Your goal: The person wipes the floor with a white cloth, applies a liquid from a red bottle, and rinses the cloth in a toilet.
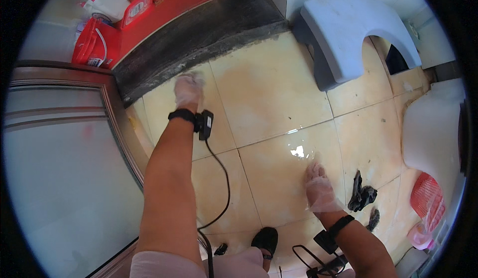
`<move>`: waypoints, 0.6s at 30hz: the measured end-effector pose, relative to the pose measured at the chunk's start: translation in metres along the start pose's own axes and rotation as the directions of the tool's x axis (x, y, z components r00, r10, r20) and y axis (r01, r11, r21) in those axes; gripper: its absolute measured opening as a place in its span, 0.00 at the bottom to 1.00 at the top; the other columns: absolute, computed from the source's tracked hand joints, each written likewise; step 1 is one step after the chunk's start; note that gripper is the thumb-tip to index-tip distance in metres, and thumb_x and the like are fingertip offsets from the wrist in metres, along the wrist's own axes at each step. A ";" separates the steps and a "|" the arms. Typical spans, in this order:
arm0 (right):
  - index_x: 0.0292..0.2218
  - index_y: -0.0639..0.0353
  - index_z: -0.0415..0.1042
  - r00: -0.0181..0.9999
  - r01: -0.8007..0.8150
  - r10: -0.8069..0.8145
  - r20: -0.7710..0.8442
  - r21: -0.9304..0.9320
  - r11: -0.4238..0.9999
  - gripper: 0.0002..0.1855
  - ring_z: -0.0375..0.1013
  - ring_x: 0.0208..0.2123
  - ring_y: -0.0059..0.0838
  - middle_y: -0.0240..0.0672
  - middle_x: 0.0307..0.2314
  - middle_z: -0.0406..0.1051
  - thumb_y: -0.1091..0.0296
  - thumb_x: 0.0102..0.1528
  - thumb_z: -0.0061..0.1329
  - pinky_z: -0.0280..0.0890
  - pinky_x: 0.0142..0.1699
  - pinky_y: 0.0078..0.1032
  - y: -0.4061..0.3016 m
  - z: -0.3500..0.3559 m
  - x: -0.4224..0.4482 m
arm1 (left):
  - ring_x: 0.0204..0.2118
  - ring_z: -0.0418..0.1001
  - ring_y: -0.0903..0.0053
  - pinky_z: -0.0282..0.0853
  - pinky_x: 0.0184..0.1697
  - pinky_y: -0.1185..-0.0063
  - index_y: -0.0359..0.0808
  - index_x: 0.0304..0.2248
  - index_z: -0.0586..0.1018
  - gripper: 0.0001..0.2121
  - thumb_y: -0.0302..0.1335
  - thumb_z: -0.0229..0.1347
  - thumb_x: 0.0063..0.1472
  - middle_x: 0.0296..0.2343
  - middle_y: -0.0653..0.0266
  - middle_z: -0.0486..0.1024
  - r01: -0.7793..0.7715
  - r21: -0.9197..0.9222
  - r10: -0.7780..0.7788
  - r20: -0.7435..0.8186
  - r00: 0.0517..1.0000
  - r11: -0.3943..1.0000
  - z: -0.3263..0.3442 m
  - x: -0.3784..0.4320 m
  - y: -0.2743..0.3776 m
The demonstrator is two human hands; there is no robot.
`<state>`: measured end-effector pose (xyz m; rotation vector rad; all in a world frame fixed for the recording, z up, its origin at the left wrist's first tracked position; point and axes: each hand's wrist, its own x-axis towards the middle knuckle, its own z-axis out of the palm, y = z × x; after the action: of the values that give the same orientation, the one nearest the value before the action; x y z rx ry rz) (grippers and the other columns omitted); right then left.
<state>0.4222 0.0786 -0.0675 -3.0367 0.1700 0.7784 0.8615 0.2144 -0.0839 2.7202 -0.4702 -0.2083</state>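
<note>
My left hand (189, 90), in a thin clear plastic glove, is down at the floor tiles (272, 91) close to the dark stone threshold (201, 35). Its fingers are blurred, and whether anything is under them cannot be made out. My right hand (322, 192), gloved the same way, reaches down to the tiles beside a shiny wet patch (298, 151). What its fingertips hold, if anything, is unclear. Black crumpled plastic (361, 195) lies right of this hand, with a dark scouring pad or clump (373, 219) just below it. Both wrists wear black straps with small devices.
A grey-blue plastic footstool (336, 35) stands at the upper right, above a white toilet base (429, 124). Red mesh (425, 195) and a pink bottle (420, 237) lie at right. A red bucket (91, 46) and white jug (108, 7) stand beyond the threshold. A frosted-glass door (67, 173) borders the left.
</note>
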 end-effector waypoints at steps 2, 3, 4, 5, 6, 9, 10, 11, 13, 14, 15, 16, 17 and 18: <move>0.52 0.80 0.46 0.999 0.007 -0.004 -0.042 0.080 0.997 0.38 0.55 0.52 0.51 0.62 0.51 0.50 0.70 0.44 0.46 0.53 0.56 0.30 0.000 -0.018 -0.002 | 0.28 0.74 0.68 0.67 0.33 0.75 0.29 0.29 0.76 0.10 0.30 0.53 0.54 0.23 0.52 0.74 -0.081 -0.214 0.082 -0.004 0.997 0.973 0.004 0.010 -0.029; 0.52 0.80 0.46 1.000 -0.010 0.011 -0.011 0.135 0.991 0.38 0.55 0.52 0.51 0.61 0.51 0.50 0.70 0.44 0.47 0.52 0.57 0.30 -0.001 -0.011 -0.003 | 0.29 0.74 0.69 0.67 0.33 0.74 0.29 0.29 0.76 0.11 0.30 0.54 0.53 0.24 0.53 0.75 -0.056 -0.390 0.058 -0.008 0.998 0.919 0.008 0.013 -0.045; 0.52 0.80 0.46 0.998 -0.049 0.043 0.036 0.185 0.982 0.39 0.54 0.53 0.52 0.61 0.52 0.50 0.70 0.43 0.48 0.52 0.57 0.30 0.000 0.001 -0.002 | 0.31 0.73 0.63 0.67 0.34 0.74 0.31 0.28 0.77 0.11 0.32 0.52 0.54 0.25 0.52 0.75 0.059 -0.314 -0.051 0.031 0.998 0.947 0.005 0.007 -0.023; 0.52 0.80 0.47 0.997 -0.066 0.056 0.056 0.183 0.981 0.39 0.54 0.53 0.52 0.61 0.52 0.49 0.69 0.43 0.48 0.52 0.57 0.30 0.002 0.009 -0.005 | 0.31 0.73 0.60 0.68 0.35 0.73 0.31 0.28 0.77 0.10 0.32 0.51 0.54 0.26 0.51 0.75 0.140 -0.126 -0.135 0.047 0.990 0.982 -0.001 0.008 -0.004; 0.52 0.80 0.47 0.997 -0.057 0.047 0.060 0.185 0.981 0.39 0.54 0.53 0.52 0.61 0.52 0.49 0.69 0.43 0.48 0.52 0.57 0.30 0.002 0.007 -0.003 | 0.32 0.73 0.58 0.68 0.36 0.73 0.32 0.27 0.77 0.10 0.32 0.51 0.54 0.27 0.51 0.75 0.227 0.080 -0.231 0.042 0.972 0.971 -0.021 0.005 0.009; 0.52 0.79 0.50 1.000 0.002 -0.002 0.008 0.005 1.000 0.34 0.52 0.54 0.50 0.59 0.53 0.49 0.69 0.47 0.43 0.51 0.57 0.31 -0.001 -0.001 0.000 | 0.31 0.73 0.57 0.68 0.36 0.71 0.31 0.26 0.77 0.11 0.32 0.51 0.54 0.26 0.50 0.75 0.015 0.233 0.006 -0.090 0.996 0.972 -0.016 0.016 -0.015; 0.52 0.78 0.51 1.000 -0.004 0.004 0.003 -0.076 0.997 0.30 0.51 0.55 0.49 0.56 0.53 0.50 0.70 0.50 0.39 0.51 0.58 0.31 -0.003 0.004 0.001 | 0.31 0.74 0.61 0.69 0.36 0.73 0.31 0.27 0.77 0.08 0.28 0.51 0.54 0.26 0.52 0.75 0.103 0.123 -0.110 0.052 0.993 0.987 -0.024 0.009 -0.005; 0.52 0.77 0.53 1.000 -0.008 0.008 -0.004 -0.156 0.988 0.27 0.50 0.56 0.47 0.54 0.53 0.51 0.72 0.52 0.35 0.50 0.58 0.31 -0.005 0.008 0.001 | 0.32 0.74 0.64 0.69 0.36 0.74 0.30 0.29 0.75 0.06 0.24 0.51 0.54 0.28 0.53 0.75 0.023 -0.036 -0.017 0.161 0.987 0.999 -0.014 0.002 -0.015; 0.52 0.77 0.53 0.998 -0.056 0.055 0.013 0.067 0.996 0.27 0.49 0.57 0.47 0.54 0.53 0.51 0.71 0.52 0.35 0.49 0.58 0.30 -0.007 0.013 -0.002 | 0.34 0.75 0.70 0.69 0.35 0.76 0.29 0.34 0.73 0.07 0.17 0.50 0.53 0.30 0.57 0.75 -0.098 -0.341 0.212 0.315 0.925 0.935 -0.003 -0.012 -0.050; 0.51 0.78 0.53 0.995 -0.098 0.093 0.036 0.173 0.980 0.27 0.49 0.57 0.47 0.54 0.53 0.51 0.70 0.52 0.35 0.49 0.59 0.30 -0.005 0.017 -0.003 | 0.33 0.74 0.69 0.70 0.36 0.75 0.29 0.34 0.73 0.08 0.17 0.47 0.54 0.30 0.56 0.75 0.089 -0.559 0.190 0.421 0.887 0.824 0.001 -0.027 -0.036; 0.52 0.78 0.53 0.996 -0.059 0.051 0.073 0.112 0.992 0.28 0.49 0.57 0.47 0.54 0.53 0.51 0.70 0.52 0.35 0.49 0.58 0.30 -0.003 0.011 -0.003 | 0.33 0.74 0.68 0.71 0.37 0.73 0.28 0.35 0.73 0.09 0.18 0.44 0.56 0.29 0.55 0.75 0.294 -0.705 0.189 0.520 0.833 0.646 0.002 -0.045 -0.016; 0.52 0.78 0.53 0.994 -0.009 0.004 0.109 0.042 0.999 0.28 0.50 0.57 0.47 0.55 0.53 0.51 0.69 0.52 0.35 0.50 0.58 0.30 0.002 -0.004 -0.004 | 0.33 0.73 0.66 0.71 0.38 0.71 0.26 0.34 0.72 0.07 0.17 0.47 0.55 0.31 0.54 0.72 0.208 -0.661 0.210 0.494 0.843 0.721 -0.007 -0.056 -0.004; 0.52 0.78 0.52 0.988 0.043 -0.038 0.150 -0.027 0.999 0.28 0.50 0.57 0.47 0.56 0.53 0.51 0.69 0.52 0.35 0.50 0.58 0.30 0.005 -0.014 -0.003 | 0.34 0.72 0.68 0.70 0.38 0.72 0.26 0.35 0.71 0.07 0.16 0.47 0.55 0.32 0.55 0.72 0.319 -0.845 0.134 0.409 0.903 0.429 -0.004 -0.050 -0.016; 0.52 0.78 0.52 0.989 0.058 -0.050 0.140 -0.056 0.997 0.29 0.50 0.57 0.47 0.56 0.53 0.51 0.69 0.52 0.36 0.50 0.58 0.30 0.004 -0.019 0.001 | 0.34 0.72 0.70 0.70 0.38 0.74 0.27 0.35 0.71 0.08 0.15 0.47 0.55 0.33 0.55 0.72 0.340 -0.937 0.014 0.342 0.940 0.080 -0.004 -0.044 -0.041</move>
<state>0.4319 0.0738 -0.0513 -3.0135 0.0645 1.0038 0.8330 0.2672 -0.0924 1.2743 0.0289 -0.6857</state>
